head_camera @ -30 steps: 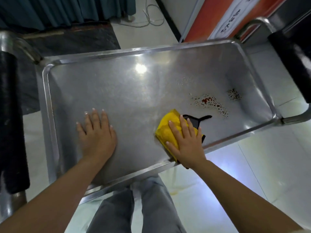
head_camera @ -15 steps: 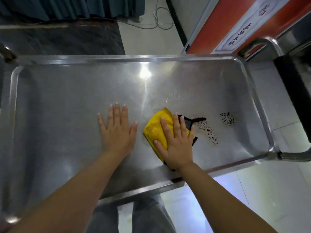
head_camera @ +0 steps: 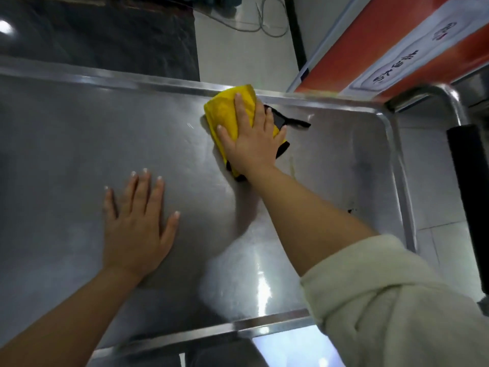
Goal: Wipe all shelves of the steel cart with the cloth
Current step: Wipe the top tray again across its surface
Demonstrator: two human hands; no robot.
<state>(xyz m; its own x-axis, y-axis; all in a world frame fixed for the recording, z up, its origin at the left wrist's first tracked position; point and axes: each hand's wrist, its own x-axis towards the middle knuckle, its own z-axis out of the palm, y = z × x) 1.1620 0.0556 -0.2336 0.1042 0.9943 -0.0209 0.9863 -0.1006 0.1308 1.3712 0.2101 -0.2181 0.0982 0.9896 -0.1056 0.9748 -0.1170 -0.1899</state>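
The steel cart's top shelf [head_camera: 79,133] fills most of the head view, a shallow tray with a raised rim. A yellow cloth [head_camera: 225,115] with a black edge lies near the far rim, right of centre. My right hand [head_camera: 251,139] presses flat on the cloth, fingers straight and pointing away from me. My left hand [head_camera: 137,226] rests flat on the bare steel nearer to me, fingers spread. A small dark speck [head_camera: 350,210] shows on the steel by the right rim.
The cart's handle bar with a black grip [head_camera: 468,197] runs along the right side. An orange and white sign panel [head_camera: 397,49] stands at the back right. A dark mat [head_camera: 105,35] and a cable [head_camera: 264,22] lie on the tiled floor beyond the cart.
My right hand has pushed the cloth from the near middle of the shelf up to the far rim. The reddish spots seen before are gone from view. My left hand stays flat.
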